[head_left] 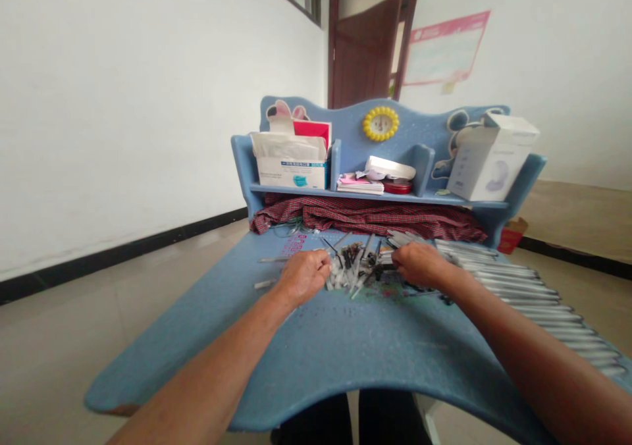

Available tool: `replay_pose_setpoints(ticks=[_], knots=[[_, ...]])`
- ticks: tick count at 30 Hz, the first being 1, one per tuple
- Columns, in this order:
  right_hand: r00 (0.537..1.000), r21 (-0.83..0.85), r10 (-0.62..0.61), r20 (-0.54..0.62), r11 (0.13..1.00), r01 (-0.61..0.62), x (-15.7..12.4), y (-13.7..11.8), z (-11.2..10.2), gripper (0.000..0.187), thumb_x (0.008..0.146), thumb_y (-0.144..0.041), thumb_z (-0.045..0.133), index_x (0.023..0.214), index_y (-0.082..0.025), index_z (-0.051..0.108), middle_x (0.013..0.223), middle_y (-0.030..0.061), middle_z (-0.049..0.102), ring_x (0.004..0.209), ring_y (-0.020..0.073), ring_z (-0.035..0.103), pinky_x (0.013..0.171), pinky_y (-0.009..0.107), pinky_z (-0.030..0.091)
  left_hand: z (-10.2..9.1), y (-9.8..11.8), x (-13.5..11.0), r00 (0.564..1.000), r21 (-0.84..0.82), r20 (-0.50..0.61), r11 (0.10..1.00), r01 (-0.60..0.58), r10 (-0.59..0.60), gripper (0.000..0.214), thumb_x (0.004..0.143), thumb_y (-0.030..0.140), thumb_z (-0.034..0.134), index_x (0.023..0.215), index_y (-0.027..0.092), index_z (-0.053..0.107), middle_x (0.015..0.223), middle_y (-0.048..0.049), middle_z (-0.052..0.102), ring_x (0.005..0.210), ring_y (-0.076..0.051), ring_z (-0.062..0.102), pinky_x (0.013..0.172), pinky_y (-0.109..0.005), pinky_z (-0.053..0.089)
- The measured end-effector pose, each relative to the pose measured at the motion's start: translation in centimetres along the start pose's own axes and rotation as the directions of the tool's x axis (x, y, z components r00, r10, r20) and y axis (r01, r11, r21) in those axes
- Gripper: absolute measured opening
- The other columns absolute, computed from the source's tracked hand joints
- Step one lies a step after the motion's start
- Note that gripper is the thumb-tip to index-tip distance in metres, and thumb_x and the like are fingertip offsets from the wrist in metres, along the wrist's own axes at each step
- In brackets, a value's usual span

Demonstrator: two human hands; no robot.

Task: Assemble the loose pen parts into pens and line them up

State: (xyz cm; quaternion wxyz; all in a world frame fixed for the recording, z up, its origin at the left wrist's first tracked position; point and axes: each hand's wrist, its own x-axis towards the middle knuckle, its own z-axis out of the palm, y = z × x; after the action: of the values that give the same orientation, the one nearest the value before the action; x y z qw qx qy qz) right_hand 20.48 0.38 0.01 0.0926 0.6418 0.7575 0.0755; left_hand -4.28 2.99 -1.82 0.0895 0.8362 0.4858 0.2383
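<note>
A pile of small pen parts point(351, 270), translucent white and black, lies in the middle of the blue desk. At its left edge is my left hand point(305, 276), fingers pinched together; what they hold is hidden. A thin clear tube point(272, 259) shows just left of this hand, and a short pale tube point(265, 284) lies below it. My right hand point(417, 263) is closed at the pile's right side, its fingertips curled out of sight. Beyond it are more clear tubes point(407, 237). A long row of clear pens with dark ends point(523, 293) lies side by side along the desk's right.
Behind the pile, a checked red cloth point(375, 216) lies under the shelf point(424, 198). The shelf bears a face mask box point(291, 172), papers point(360, 185), a red round tin point(397, 187) and a white box point(486, 158). The desk's curved front edge point(345, 395) is near my legs.
</note>
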Motion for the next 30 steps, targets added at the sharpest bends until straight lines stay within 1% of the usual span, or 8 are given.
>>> replay_pose_setpoints(ticks=[12, 17, 19, 21, 24, 25, 27, 30], knots=[[1.000, 0.023, -0.021, -0.014, 1.000, 0.021, -0.1, 0.4, 0.5, 0.033, 0.074, -0.010, 0.044, 0.097, -0.011, 0.067, 0.095, 0.0199, 0.067, 0.089, 0.0295, 0.064, 0.073, 0.036, 0.046, -0.2, 0.3, 0.0, 0.999, -0.003, 0.030, 0.999, -0.039, 0.040, 0.015, 0.077, 0.020, 0.050, 0.069, 0.016, 0.062, 0.052, 0.0036, 0.050, 0.053, -0.010, 0.046, 0.053, -0.018, 0.031], [0.992, 0.080, 0.005, -0.124, 0.997, 0.005, -1.0, 0.2, -0.8, 0.028, 0.079, -0.017, 0.043, 0.095, -0.015, 0.065, 0.091, 0.0150, 0.068, 0.085, 0.0248, 0.063, 0.071, 0.031, 0.043, -0.1, 0.3, -0.1, 0.998, -0.057, -0.010, 0.996, -0.069, 0.068, 0.016, 0.077, 0.020, 0.049, 0.068, 0.016, 0.062, 0.051, 0.0033, 0.050, 0.052, -0.010, 0.045, 0.052, -0.019, 0.031], [0.975, 0.211, 0.019, -0.220, 0.977, 0.028, -1.4, -0.2, -1.5, 0.024, 0.080, -0.020, 0.044, 0.091, -0.017, 0.065, 0.084, 0.0094, 0.068, 0.079, 0.0196, 0.063, 0.067, 0.027, 0.042, -0.1, 0.5, -0.2, 0.997, -0.127, -0.013, 0.989, -0.080, 0.079, 0.016, 0.076, 0.020, 0.049, 0.068, 0.015, 0.062, 0.053, 0.0030, 0.051, 0.052, -0.010, 0.045, 0.053, -0.019, 0.033], [0.958, 0.498, 0.038, -0.284, 0.860, 0.113, -1.8, -0.9, -2.1, 0.018, 0.078, -0.023, 0.047, 0.083, -0.017, 0.063, 0.068, 0.0031, 0.065, 0.061, 0.0137, 0.059, 0.056, 0.022, 0.041, -0.1, 0.9, -0.3, 0.997, -0.239, 0.001, 0.968, -0.080, 0.082, 0.015, 0.075, 0.021, 0.051, 0.069, 0.014, 0.062, 0.054, 0.0029, 0.052, 0.051, -0.009, 0.046, 0.053, -0.019, 0.034], [0.968, 0.879, 0.030, -0.248, 0.427, 0.212, -2.0, -2.3, -2.9, 0.009, 0.074, -0.025, 0.053, 0.074, -0.016, 0.056, 0.051, -0.0036, 0.057, 0.037, 0.0076, 0.046, 0.038, 0.019, 0.033, -0.4, 1.8, -0.6, 0.995, -0.440, 0.040, 0.896, -0.062, 0.088, 0.014, 0.073, 0.025, 0.056, 0.074, 0.013, 0.063, 0.056, 0.0031, 0.052, 0.051, -0.008, 0.046, 0.052, -0.019, 0.036], [0.972, 0.930, 0.017, -0.235, 0.295, 0.219, -2.0, -2.8, -3.0, 0.009, 0.072, -0.025, 0.055, 0.072, -0.016, 0.054, 0.049, -0.0045, 0.056, 0.033, 0.0066, 0.043, 0.035, 0.018, 0.031, -0.6, 2.1, -0.6, 0.994, -0.505, 0.058, 0.861, -0.054, 0.096, 0.016, 0.073, 0.026, 0.057, 0.076, 0.012, 0.063, 0.057, 0.0029, 0.053, 0.052, -0.008, 0.046, 0.052, -0.019, 0.037], [0.970, 0.963, 0.007, -0.244, 0.119, 0.242, -1.8, -3.7, -3.3, 0.010, 0.069, -0.024, 0.058, 0.070, -0.016, 0.053, 0.048, -0.0047, 0.057, 0.031, 0.0059, 0.042, 0.032, 0.017, 0.030, -0.9, 2.5, -0.8, 0.988, -0.617, 0.094, 0.786, -0.036, 0.120, 0.020, 0.071, 0.028, 0.060, 0.080, 0.011, 0.063, 0.062, 0.0014, 0.056, 0.056, -0.009, 0.050, 0.054, -0.020, 0.040], [0.965, 0.965, 0.027, -0.261, -0.015, 0.261, -1.4, -4.8, -3.3, 0.012, 0.068, -0.024, 0.060, 0.068, -0.016, 0.052, 0.047, -0.0043, 0.058, 0.029, 0.0059, 0.043, 0.030, 0.016, 0.031, -1.1, 2.8, -0.9, 0.975, -0.720, 0.140, 0.693, -0.019, 0.172, 0.026, 0.069, 0.029, 0.064, 0.086, 0.010, 0.063, 0.075, -0.0030, 0.063, 0.068, -0.012, 0.056, 0.065, -0.024, 0.045]])
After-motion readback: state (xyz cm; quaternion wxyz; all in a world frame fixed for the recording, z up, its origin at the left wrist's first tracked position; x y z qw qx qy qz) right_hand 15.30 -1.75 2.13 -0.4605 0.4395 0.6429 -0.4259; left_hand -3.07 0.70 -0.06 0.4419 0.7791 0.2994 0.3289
